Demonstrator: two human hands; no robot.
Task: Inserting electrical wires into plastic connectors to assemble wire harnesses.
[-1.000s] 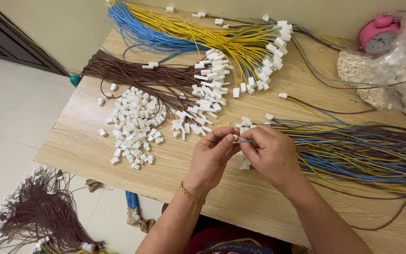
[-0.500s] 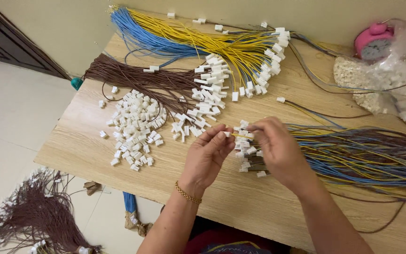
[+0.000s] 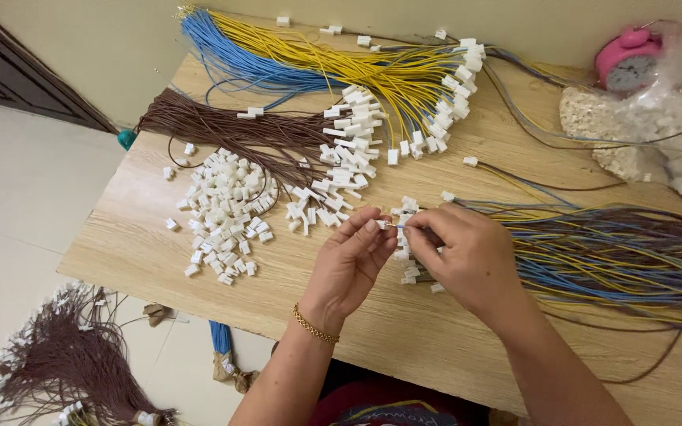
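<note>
While many wires already wear their white plugs, plenty of the work looks unfinished. A brown bundle (image 3: 230, 130) and a yellow and blue bundle (image 3: 317, 67) lie across the far side of the wooden table (image 3: 144, 252), their ends fanned out and capped with white plugs (image 3: 349, 150). A heap of loose white plugs (image 3: 222, 209) sits on the near left part of the table, well apart from any wire, so I judge a good share of fitting remains. On the right, a thick sheaf of mixed wires (image 3: 617, 252) stretches off past the table edge; its near end lies under the hands, with a few plugs beside them, and I cannot tell how many of these wires are capped.

Both hands meet just above the table near its middle. The left hand (image 3: 349, 264) has thumb and first fingers pressed together, pinching a small white plug (image 3: 383, 225). The right hand (image 3: 467, 252) is curled, its fingertips closed on a thin wire end (image 3: 401, 226) that points at the plug and touches or nearly touches it. Whether the wire is already seated I cannot tell.

A pink alarm clock (image 3: 629, 59) and a clear bag of small white parts (image 3: 657, 130) stand at the far right corner.
</note>
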